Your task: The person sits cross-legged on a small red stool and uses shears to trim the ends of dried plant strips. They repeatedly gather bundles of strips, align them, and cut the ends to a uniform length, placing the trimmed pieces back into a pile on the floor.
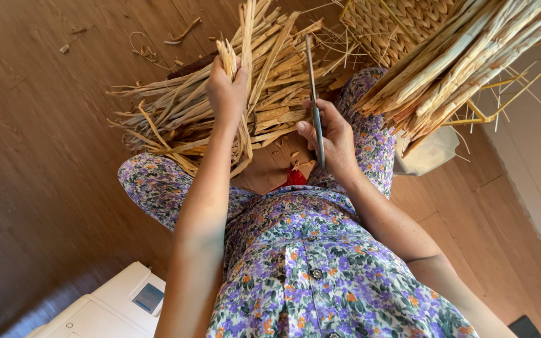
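Gripping a small bunch of dried straw strips (230, 59) upright, the left hand (225, 94) is closed around them above the loose pile (183, 116). Just beside, the right hand (332, 141) clasps a long thin blade (314, 100), pointing away, parallel to the strips.

Bystanders on a brown wooden plank floor (45, 156)

A flat woven straw mat (396, 25) lies at the top, partly under a thick sheaf of pale dried reeds (471, 62) that slants in from the upper right. A cream cloth bag (430, 153) sits just below that sheaf. Loose straw scraps (145, 47) are scattered at upper left. A white plastic box-shaped device (108, 310) rests at the bottom left corner.
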`<state>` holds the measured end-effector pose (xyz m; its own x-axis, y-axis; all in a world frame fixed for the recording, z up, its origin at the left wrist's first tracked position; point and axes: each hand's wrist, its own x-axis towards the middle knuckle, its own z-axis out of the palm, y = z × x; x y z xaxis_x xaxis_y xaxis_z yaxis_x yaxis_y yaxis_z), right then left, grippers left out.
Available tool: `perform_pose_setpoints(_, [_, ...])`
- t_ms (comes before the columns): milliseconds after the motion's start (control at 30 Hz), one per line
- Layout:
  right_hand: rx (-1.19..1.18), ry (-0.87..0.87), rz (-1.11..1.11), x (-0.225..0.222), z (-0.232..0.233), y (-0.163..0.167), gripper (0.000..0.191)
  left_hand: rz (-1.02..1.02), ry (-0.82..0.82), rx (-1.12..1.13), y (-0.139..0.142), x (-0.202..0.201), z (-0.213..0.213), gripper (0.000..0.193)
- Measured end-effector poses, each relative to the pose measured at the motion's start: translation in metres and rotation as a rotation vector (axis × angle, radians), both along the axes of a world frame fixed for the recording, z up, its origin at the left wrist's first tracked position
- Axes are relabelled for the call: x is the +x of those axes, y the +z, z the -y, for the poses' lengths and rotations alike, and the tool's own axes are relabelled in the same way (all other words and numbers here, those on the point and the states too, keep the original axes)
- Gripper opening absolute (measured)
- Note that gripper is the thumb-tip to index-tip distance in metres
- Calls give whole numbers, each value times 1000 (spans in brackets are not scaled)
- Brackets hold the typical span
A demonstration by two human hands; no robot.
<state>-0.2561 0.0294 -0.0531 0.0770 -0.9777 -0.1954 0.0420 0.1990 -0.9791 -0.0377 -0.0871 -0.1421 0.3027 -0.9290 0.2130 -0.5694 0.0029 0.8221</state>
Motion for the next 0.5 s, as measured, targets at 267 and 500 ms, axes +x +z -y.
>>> perform_pose_setpoints(267, [-225, -4, 260, 10, 28, 31, 50, -691, -455, 102, 80, 26, -80, 13])
perform_pose_setpoints(500, [-287, 23, 432, 19, 44, 61, 50, -798, -631, 251, 96, 25, -106, 14])
